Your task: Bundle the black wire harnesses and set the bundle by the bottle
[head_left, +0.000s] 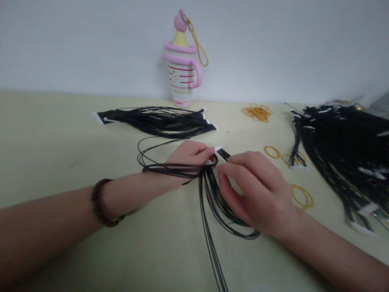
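Note:
A bundle of thin black cables (212, 194) with white connectors hangs in loops at the middle of the view. My left hand (191, 154) is closed on it, thumb and fingers pinching near a white connector (218, 149); some strands pass across the back of that wrist. Just to the right, my right hand (255, 186) has its fingers curled and pressed together at the bundle's side, next to a short black end. What its fingertips hold, if anything, is too hidden to tell. Loops of cable pass behind the right hand.
Behind lies a flat black cable bundle (164, 121), with a striped pink-and-white cup (182, 77) against the wall. Yellow rubber bands (257, 112) form a pile; loose bands (272, 152) lie nearer. A large heap of black cables (352, 142) covers the right side.

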Demonstrator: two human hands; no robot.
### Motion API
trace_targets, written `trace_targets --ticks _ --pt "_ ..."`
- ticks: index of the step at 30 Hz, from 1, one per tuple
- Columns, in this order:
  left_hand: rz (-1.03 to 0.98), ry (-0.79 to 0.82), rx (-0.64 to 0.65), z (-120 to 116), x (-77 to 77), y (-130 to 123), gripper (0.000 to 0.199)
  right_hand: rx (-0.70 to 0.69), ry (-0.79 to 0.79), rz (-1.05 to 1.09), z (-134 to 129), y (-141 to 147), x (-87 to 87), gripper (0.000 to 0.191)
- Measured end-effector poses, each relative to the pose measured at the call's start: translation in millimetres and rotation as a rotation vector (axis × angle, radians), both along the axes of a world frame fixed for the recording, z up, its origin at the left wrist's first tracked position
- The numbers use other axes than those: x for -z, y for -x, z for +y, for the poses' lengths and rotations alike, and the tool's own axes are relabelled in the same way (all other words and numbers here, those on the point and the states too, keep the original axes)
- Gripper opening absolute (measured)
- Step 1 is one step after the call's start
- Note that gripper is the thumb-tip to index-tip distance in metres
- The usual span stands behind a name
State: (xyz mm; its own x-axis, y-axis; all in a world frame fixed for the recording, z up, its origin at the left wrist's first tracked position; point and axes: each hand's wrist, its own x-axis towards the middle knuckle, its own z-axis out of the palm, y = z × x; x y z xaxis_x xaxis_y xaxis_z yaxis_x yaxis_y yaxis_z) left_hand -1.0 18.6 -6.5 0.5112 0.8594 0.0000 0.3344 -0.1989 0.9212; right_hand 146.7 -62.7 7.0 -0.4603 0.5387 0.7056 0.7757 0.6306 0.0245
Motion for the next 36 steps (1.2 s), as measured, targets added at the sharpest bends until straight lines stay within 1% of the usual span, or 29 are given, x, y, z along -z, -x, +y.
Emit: trace_targets --ticks 2,4,6,9,13,18,22,25,32,34,36 --pt "-0.068 0.055 0.001 0.7 1.5 1.2 0.032 -0.121 0.014 -0.018 -5.7 3.2 -1.8 0.007" --pt "-0.124 0.107 0.005 2.0 3.3 2.4 0.032 -0.208 0.041 -0.06 -8.2 5.0 -0.3 0.005" --pt "-0.16 0.141 0.02 3.8 5.7 3.2 0.034 -0.264 0.073 -0.102 -7.7 4.9 3.6 0.008" --pt "-0.204 0.151 0.03 6.1 8.9 3.7 0.036 -0.302 0.09 -0.133 -4.8 2.6 9.9 0.011" --pt "-0.223 0.141 0.03 5.6 9.5 4.7 0.038 -0.308 0.089 -0.124 -2.5 0.2 13.6 0.01" --pt "-0.233 0.17 0.049 2.4 5.9 6.3 0.038 -0.289 0.141 -0.092 -0.9 1.7 15.0 0.006" --pt "-0.185 0.159 0.03 1.9 2.8 5.8 0.035 -0.24 0.093 -0.062 -1.0 5.1 15.5 0.006" --pt "-0.158 0.153 0.018 2.3 1.9 5.2 0.034 -0.246 0.045 -0.094 -2.3 7.0 12.9 0.007" --pt "-0.204 0.171 0.035 3.6 4.6 4.4 0.035 -0.284 -0.003 -0.096 -2.8 3.0 3.9 0.009" --pt "-0.179 0.185 0.044 3.6 4.6 3.9 0.034 -0.29 0.004 -0.051 -3.2 1.9 2.7 0.009" --pt "-0.139 0.191 0.051 3.2 4.4 3.5 0.033 -0.268 0.058 0.054 -4.8 2.2 0.1 0.01"
